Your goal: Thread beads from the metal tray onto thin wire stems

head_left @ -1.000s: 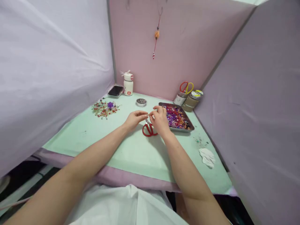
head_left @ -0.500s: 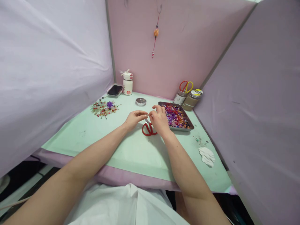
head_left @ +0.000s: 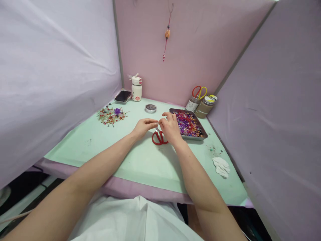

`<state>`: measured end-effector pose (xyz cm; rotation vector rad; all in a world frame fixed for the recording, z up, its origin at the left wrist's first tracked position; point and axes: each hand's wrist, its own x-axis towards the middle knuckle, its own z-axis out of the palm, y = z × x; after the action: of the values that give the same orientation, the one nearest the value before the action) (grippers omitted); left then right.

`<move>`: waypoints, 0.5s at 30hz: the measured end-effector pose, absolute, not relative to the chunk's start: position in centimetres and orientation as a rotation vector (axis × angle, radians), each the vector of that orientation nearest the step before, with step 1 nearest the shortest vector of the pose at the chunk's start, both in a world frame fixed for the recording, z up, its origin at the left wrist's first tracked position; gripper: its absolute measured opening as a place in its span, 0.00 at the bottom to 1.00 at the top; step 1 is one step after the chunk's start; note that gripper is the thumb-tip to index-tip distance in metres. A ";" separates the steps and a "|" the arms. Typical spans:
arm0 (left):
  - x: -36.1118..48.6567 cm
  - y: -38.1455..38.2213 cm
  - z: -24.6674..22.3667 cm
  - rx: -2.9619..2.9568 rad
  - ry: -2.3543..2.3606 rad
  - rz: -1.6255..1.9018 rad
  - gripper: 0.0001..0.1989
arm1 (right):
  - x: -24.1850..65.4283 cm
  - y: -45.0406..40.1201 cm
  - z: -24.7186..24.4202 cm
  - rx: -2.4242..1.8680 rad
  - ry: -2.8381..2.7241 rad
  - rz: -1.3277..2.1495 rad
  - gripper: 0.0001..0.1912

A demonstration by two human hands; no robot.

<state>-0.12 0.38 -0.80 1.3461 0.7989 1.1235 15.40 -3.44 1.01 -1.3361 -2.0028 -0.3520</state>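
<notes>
In the middle of the table my left hand [head_left: 144, 127] is closed in a pinch, its fingertips pointing right. My right hand [head_left: 170, 127] meets it, thumb and forefinger pinched together, other fingers raised and bent. Whatever lies between the fingertips is too small to make out. Red-handled scissors [head_left: 157, 138] lie on the table right under the hands, partly covered by the right hand. Just beyond the right hand is a metal tray [head_left: 193, 137] of purple, red and orange beads [head_left: 186, 123]. A small round clear container [head_left: 150, 108] sits behind the hands.
A pile of beaded strands [head_left: 111, 116] lies at the left, near a phone [head_left: 123, 96] and a white bottle [head_left: 136, 91]. Back right stand a holder [head_left: 192, 104] with scissors and a lidded jar [head_left: 206, 106]. White gloves [head_left: 221, 167] lie right. A beaded string [head_left: 167, 33] hangs behind.
Both hands stay almost in the same place, fingertips still together. The right fingers shift very slightly; nothing else visibly moves apart from a tiny shift of the view.
</notes>
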 end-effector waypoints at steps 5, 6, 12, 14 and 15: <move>-0.2 0.4 -0.7 1.351 0.815 1.105 0.19 | 15.4 -3.5 1.0 -1.357 -2.022 -0.378 0.10; -0.2 0.4 -0.7 1.346 0.814 1.104 0.19 | 15.4 -3.4 1.0 -1.365 -2.025 -0.382 0.09; -0.1 0.3 -0.7 1.324 0.797 1.094 0.19 | 15.4 -3.3 1.0 -1.395 -2.076 -0.309 0.08; -0.1 0.3 -0.7 1.319 0.800 1.089 0.18 | 15.5 -3.3 0.9 -1.406 -2.089 -0.247 0.08; -0.1 0.3 -0.7 1.318 0.803 1.086 0.19 | 15.5 -3.3 0.8 -1.416 -2.090 -0.219 0.08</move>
<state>-0.13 0.30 -0.71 1.3178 0.8029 1.0864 15.46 -3.29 0.78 -1.4160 -2.0899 -0.2193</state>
